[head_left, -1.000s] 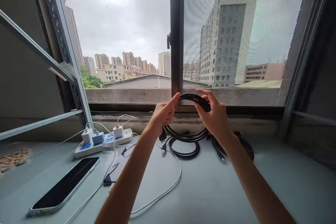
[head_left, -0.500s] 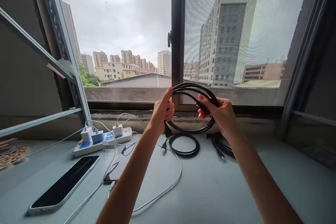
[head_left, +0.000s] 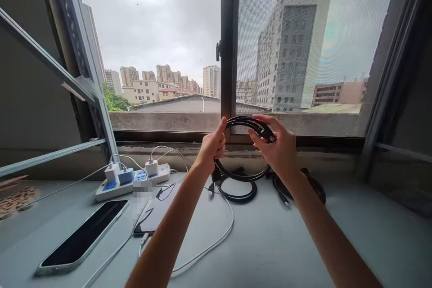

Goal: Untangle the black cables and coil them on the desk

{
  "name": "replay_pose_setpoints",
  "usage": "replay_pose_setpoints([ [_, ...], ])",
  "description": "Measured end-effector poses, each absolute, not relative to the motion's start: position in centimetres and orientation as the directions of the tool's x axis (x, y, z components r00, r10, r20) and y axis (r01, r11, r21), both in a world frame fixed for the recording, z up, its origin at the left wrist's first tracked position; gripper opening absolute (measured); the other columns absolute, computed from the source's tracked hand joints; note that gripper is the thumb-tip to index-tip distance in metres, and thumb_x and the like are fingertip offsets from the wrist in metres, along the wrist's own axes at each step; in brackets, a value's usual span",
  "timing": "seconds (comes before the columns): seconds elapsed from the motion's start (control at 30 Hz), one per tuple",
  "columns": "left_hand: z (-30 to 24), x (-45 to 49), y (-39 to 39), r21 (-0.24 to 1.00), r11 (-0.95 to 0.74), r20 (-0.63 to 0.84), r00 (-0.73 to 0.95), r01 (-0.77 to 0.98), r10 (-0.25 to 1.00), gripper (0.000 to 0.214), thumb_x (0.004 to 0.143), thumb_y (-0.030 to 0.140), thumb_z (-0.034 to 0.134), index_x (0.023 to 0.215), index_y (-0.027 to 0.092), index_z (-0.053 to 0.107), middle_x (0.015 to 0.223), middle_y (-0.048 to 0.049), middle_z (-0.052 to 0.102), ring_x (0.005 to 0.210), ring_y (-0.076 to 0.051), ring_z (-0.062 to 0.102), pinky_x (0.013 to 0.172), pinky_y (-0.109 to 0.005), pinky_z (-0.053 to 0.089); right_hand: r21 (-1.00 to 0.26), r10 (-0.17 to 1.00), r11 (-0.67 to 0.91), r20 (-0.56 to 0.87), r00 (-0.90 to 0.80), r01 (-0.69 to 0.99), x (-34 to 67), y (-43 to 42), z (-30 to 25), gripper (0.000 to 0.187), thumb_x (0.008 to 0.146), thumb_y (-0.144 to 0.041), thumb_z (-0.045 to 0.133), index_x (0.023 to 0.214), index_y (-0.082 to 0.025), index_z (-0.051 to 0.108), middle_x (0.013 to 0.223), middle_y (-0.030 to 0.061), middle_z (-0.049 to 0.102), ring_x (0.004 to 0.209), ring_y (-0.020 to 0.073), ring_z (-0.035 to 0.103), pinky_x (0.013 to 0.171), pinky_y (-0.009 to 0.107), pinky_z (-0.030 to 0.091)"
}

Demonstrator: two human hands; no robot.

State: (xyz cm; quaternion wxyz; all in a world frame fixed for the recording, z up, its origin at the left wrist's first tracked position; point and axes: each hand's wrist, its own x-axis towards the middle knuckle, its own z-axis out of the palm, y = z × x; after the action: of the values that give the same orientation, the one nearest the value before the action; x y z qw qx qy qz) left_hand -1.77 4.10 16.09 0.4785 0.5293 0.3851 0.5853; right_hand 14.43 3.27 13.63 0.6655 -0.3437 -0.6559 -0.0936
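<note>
A coiled black cable (head_left: 243, 175) hangs in the air between my two hands, above the table. My left hand (head_left: 213, 145) is closed round the left side of the loops, thumb pointing up. A dark connector end dangles just below that fist. On the upper right of the coil, my right hand (head_left: 277, 144) grips the loops together with the cable's other end, thumb and fingers curved round them. Behind and below the held loops, a second coiled black cable (head_left: 238, 199) lies on the table. Further right, partly hidden by my right forearm, lies another black cable coil (head_left: 316, 189).
On the left, a white power strip (head_left: 135, 184) carries several chargers with white cords. A phone (head_left: 84, 234) lies in front of it. A dark flat device (head_left: 158, 211) with a white cable (head_left: 232, 220) lies partly behind my left arm. A window frame (head_left: 228, 54) rises behind the table.
My right hand has shifted its grip, bringing the cable end against the top right of the coil. The held loops hang slightly lower, and the left hand keeps its hold.
</note>
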Motion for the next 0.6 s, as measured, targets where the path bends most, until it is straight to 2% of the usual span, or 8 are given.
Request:
replay_pose_setpoints([
  [0.07, 15.9, -1.8, 4.3, 0.963, -0.227, 0.234, 0.036, -0.145, 0.971, 0.063, 0.081, 0.058, 0.059, 0.052, 0.021, 0.017, 0.044, 0.0098, 0.014, 0.034, -0.001, 0.012, 0.032, -0.019, 0.005, -0.281, 0.278, 0.733, 0.955, 0.104, 0.619, 14.6, 3.8, 13.3, 0.026, 0.086, -0.036, 0.059, 0.107, -0.022, 0.067, 0.097, 0.0035, 0.071, 0.076, 0.0174, 0.067, 0.071, 0.03, 0.052],
  [0.13, 15.8, -1.9, 4.6, 0.971, -0.197, 0.205, 0.055, -0.133, 0.977, 0.062, 0.082, 0.058, 0.057, 0.052, 0.021, 0.017, 0.044, 0.01, 0.014, 0.033, -0.001, 0.012, 0.032, -0.019, 0.006, -0.24, 0.261, 0.682, 0.962, 0.077, 0.691, 14.8, 4.2, 13.1, 0.026, 0.087, -0.036, 0.058, 0.107, -0.022, 0.069, 0.097, 0.0042, 0.072, 0.082, 0.0189, 0.067, 0.071, 0.029, 0.05],
  [0.3, 15.6, -2.2, 5.1, 0.984, -0.14, 0.15, 0.088, -0.115, 0.985, 0.059, 0.084, 0.056, 0.055, 0.053, 0.021, 0.019, 0.044, 0.0104, 0.015, 0.032, -0.001, 0.013, 0.031, -0.018, 0.006, -0.204, 0.313, 0.619, 0.95, 0.0, 0.759, 15.2, 4.7, 12.9, 0.032, 0.085, -0.039, 0.063, 0.109, -0.019, 0.07, 0.09, 0.0034, 0.073, 0.073, 0.0183, 0.066, 0.063, 0.027, 0.045],
  [0.5, 15.9, -2.2, 4.8, 0.99, -0.057, 0.079, 0.18, -0.128, 0.981, 0.051, 0.089, 0.051, 0.05, 0.055, 0.02, 0.028, 0.042, 0.0109, 0.016, 0.031, -0.001, 0.014, 0.031, -0.017, 0.007, -0.266, 0.358, 0.633, 0.933, 0.029, 0.727, 15.3, 4.3, 13.1, 0.027, 0.087, -0.036, 0.06, 0.104, -0.019, 0.072, 0.097, 0.0036, 0.073, 0.077, 0.0189, 0.069, 0.068, 0.028, 0.047],
  [0.6, 15.5, -2.3, 5.3, 0.992, -0.086, 0.102, 0.204, -0.088, 0.974, 0.048, 0.09, 0.053, 0.048, 0.058, 0.02, 0.033, 0.042, 0.0113, 0.019, 0.029, -0.001, 0.017, 0.031, -0.016, 0.01, -0.317, 0.393, 0.597, 0.916, 0.076, 0.737, 15.2, 4.3, 13.1, 0.025, 0.085, -0.036, 0.062, 0.101, -0.02, 0.073, 0.097, 0.0033, 0.074, 0.077, 0.0203, 0.069, 0.068, 0.029, 0.047],
])
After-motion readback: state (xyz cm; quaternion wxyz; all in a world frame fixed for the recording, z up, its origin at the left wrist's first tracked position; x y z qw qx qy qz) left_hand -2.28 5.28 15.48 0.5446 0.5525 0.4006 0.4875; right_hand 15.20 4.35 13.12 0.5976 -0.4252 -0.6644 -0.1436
